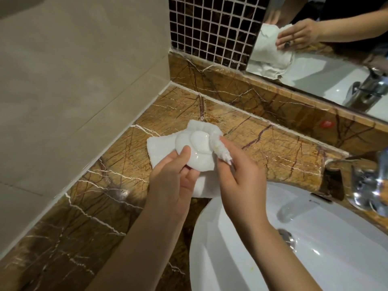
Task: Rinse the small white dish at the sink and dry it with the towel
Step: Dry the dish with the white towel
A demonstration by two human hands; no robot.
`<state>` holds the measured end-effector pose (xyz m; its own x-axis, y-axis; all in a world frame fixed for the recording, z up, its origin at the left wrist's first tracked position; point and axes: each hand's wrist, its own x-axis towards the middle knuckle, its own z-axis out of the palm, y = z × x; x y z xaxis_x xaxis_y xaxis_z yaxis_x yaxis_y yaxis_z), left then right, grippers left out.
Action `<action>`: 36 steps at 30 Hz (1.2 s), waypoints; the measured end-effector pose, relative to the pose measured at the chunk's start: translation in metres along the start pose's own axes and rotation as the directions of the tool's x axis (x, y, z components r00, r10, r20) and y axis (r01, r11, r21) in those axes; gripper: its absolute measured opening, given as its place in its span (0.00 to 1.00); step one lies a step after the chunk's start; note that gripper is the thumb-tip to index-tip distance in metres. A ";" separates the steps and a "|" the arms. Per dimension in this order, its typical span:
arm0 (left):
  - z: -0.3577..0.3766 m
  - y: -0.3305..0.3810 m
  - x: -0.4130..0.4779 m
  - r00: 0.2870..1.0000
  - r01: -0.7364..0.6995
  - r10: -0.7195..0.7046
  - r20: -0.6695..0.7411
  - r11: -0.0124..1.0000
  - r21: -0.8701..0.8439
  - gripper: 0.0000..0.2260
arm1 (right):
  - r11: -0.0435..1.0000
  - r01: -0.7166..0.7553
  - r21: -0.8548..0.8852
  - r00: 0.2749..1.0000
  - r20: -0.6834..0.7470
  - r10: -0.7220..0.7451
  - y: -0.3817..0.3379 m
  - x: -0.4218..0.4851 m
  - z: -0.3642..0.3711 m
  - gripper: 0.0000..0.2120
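Observation:
The small white dish (196, 151) is held above the brown marble counter, bottom side up, glossy. My left hand (174, 177) grips it from below, thumb on its near rim. A white towel (159, 147) lies spread under and behind the dish. My right hand (237, 175) pinches a bunched fold of that towel against the dish's right edge. Both hands sit just left of the white sink basin (231, 238).
The chrome tap (365, 181) stands at the right, with no water running, and the drain (286, 238) is in the bowl. A mirror (327, 59) above the marble ledge reflects hands and towel. The beige wall and dark mosaic tiles (210, 28) close the corner.

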<state>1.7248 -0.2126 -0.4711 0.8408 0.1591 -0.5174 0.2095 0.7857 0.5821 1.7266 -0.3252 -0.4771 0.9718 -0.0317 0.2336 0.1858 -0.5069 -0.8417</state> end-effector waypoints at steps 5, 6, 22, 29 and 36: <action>-0.005 0.005 -0.004 0.995 -0.012 0.003 0.104 0.997 0.082 0.18 | 1.000 -0.007 -0.011 1.000 0.022 0.007 0.001 0.005 -0.003 0.18; -0.005 0.005 -0.005 0.994 -0.021 0.011 0.109 0.996 0.085 0.17 | 1.000 -0.003 -0.017 1.000 0.027 0.003 0.001 0.005 -0.003 0.19; -0.016 0.020 0.004 0.960 -0.279 0.278 0.028 0.946 0.164 0.15 | 0.911 -0.169 0.376 0.984 0.011 0.178 0.007 0.021 -0.013 0.09; -0.017 0.027 -0.001 0.811 -0.584 0.516 0.277 0.679 0.446 0.15 | 0.776 -0.630 0.020 0.745 0.296 0.598 0.048 0.049 -0.037 0.08; -0.023 0.037 -0.001 0.385 -0.746 0.568 0.727 -0.273 0.608 0.11 | 0.682 -0.707 0.185 0.699 0.324 0.637 0.052 0.037 -0.006 0.23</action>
<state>1.7207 -0.1697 -0.4633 0.8058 0.0728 0.5877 -0.3806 -0.6966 0.6082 1.7716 -0.3578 -0.5092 0.8448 -0.0656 -0.5310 -0.5340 -0.1640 -0.8294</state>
